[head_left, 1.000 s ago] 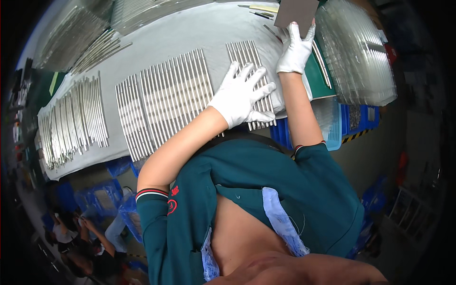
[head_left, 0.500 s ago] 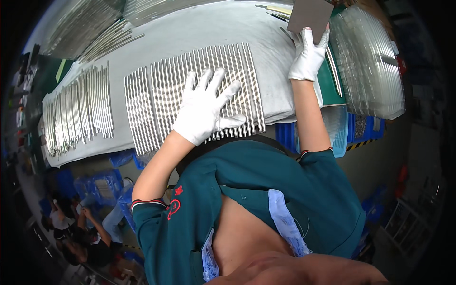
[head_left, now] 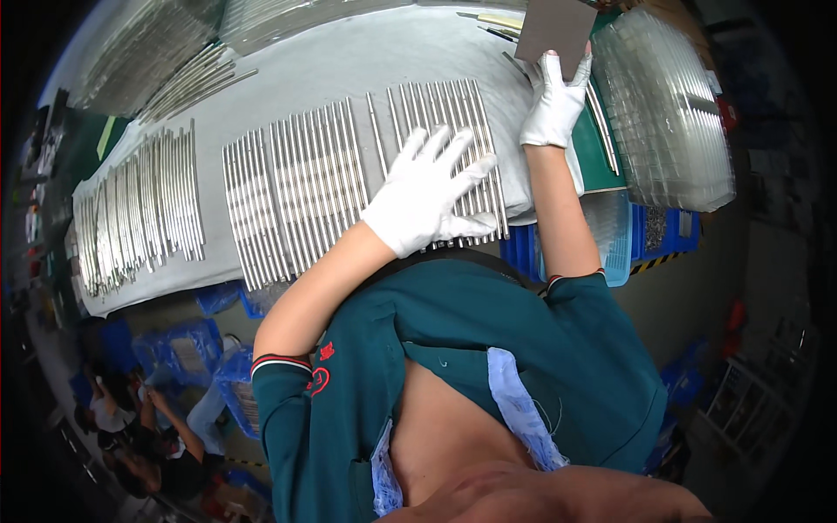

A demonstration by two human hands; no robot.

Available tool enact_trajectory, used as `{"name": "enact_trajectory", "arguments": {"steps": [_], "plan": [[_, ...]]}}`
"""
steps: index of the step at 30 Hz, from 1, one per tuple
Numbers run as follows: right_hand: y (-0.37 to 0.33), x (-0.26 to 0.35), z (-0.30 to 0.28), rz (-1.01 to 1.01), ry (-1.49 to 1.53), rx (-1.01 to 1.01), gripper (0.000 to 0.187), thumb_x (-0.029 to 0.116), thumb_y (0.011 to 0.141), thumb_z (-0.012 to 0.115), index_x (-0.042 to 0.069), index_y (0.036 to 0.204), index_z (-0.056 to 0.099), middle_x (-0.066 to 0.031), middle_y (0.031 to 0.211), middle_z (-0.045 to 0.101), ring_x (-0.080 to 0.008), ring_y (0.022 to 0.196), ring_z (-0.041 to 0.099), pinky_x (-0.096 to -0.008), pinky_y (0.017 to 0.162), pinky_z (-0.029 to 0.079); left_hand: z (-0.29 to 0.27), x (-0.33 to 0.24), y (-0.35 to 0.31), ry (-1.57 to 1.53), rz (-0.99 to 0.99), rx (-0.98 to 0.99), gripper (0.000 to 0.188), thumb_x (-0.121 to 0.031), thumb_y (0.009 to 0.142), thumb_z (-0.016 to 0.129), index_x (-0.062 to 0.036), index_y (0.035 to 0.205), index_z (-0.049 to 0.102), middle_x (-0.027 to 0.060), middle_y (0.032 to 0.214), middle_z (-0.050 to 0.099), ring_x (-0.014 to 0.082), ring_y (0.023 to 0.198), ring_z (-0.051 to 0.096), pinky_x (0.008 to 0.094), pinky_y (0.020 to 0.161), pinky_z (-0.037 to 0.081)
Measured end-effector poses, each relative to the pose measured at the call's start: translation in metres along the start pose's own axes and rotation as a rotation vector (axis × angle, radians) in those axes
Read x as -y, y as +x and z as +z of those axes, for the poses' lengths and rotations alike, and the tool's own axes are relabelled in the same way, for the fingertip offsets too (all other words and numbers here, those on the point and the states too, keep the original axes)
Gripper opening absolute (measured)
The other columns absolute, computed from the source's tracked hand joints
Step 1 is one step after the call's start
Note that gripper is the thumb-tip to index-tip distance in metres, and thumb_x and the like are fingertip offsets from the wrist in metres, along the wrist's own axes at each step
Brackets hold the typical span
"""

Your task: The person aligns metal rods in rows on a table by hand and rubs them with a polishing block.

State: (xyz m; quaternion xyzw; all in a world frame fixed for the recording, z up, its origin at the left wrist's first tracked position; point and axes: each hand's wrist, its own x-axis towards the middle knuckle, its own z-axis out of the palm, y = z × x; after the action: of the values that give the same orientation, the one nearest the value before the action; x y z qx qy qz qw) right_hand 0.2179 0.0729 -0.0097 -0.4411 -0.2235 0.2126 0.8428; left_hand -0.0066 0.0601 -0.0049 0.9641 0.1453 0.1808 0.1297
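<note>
Metal rods lie side by side on a pale cloth in front of me, split into several groups. My left hand (head_left: 425,196), in a white glove, lies flat with fingers spread over the rightmost group of rods (head_left: 455,105). One rod (head_left: 377,131) stands a little apart at that group's left side. A middle group of rods (head_left: 316,170) and another group of rods (head_left: 247,196) lie farther left. At the upper right my gloved right hand (head_left: 554,109) grips the near edge of a flat grey-brown square sheet (head_left: 556,33), thumb and fingertips on it.
More rods (head_left: 139,205) lie at the table's left, with a loose fan of rods (head_left: 196,80) behind. Clear plastic trays (head_left: 667,113) are stacked at the right beside a green mat (head_left: 596,152). Blue bins (head_left: 649,231) sit below the table edge. People (head_left: 153,436) sit at lower left.
My left hand has slid to the right, and the rods under it have shifted right, leaving a gap beside the middle group. My right hand still holds the sheet in nearly the same place.
</note>
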Motion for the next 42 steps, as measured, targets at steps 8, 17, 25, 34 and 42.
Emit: {"name": "enact_trajectory", "arguments": {"steps": [8,17,25,34,42], "plan": [[0.006,-0.007,-0.01,-0.023,-0.003,0.025,0.069,0.003,0.094,0.068,0.01,0.154,0.033,-0.0115,0.14,0.05,-0.0237,0.122,0.056,-0.0418,0.102,0.052,-0.046,0.045,-0.082,0.345,-0.356,0.109,0.087,-0.066,0.082,0.066,-0.0121,0.147,0.048,0.0256,0.147,0.046,0.0466,0.133,0.044,0.0562,0.114,0.029],[0.001,-0.005,-0.001,-0.014,-0.028,0.015,0.072,0.005,0.093,0.069,0.006,0.155,0.032,-0.0098,0.14,0.051,-0.018,0.124,0.054,-0.0307,0.105,0.047,-0.018,0.015,-0.047,0.179,-0.337,0.037,0.09,-0.075,0.081,0.058,-0.0116,0.145,0.051,0.0299,0.143,0.049,0.0516,0.13,0.046,0.0607,0.112,0.029],[-0.003,0.003,0.0,0.005,-0.01,-0.004,0.07,0.003,0.094,0.068,0.01,0.155,0.034,-0.0077,0.139,0.052,-0.0184,0.12,0.057,-0.0348,0.102,0.051,-0.055,0.055,-0.101,0.423,-0.606,-0.006,0.09,-0.074,0.085,0.056,-0.0117,0.149,0.048,0.0281,0.151,0.043,0.049,0.139,0.039,0.0588,0.118,0.022],[0.002,-0.003,-0.006,-0.033,-0.082,0.037,0.07,0.008,0.094,0.071,0.009,0.154,0.035,-0.0089,0.142,0.05,-0.0186,0.122,0.055,-0.0325,0.104,0.049,-0.033,0.048,-0.099,0.355,-0.759,0.074,0.096,-0.078,0.084,0.053,-0.0125,0.154,0.041,0.0288,0.156,0.036,0.0502,0.144,0.031,0.0588,0.12,0.015],[-0.001,0.003,-0.003,0.01,-0.08,0.003,0.068,0.005,0.097,0.065,0.012,0.155,0.032,-0.0118,0.141,0.049,-0.024,0.118,0.057,-0.0451,0.101,0.054,-0.046,0.06,-0.114,0.357,-0.834,-0.08,0.098,-0.078,0.086,0.049,-0.0114,0.156,0.037,0.0276,0.16,0.031,0.0457,0.149,0.025,0.0554,0.122,0.011]]}}
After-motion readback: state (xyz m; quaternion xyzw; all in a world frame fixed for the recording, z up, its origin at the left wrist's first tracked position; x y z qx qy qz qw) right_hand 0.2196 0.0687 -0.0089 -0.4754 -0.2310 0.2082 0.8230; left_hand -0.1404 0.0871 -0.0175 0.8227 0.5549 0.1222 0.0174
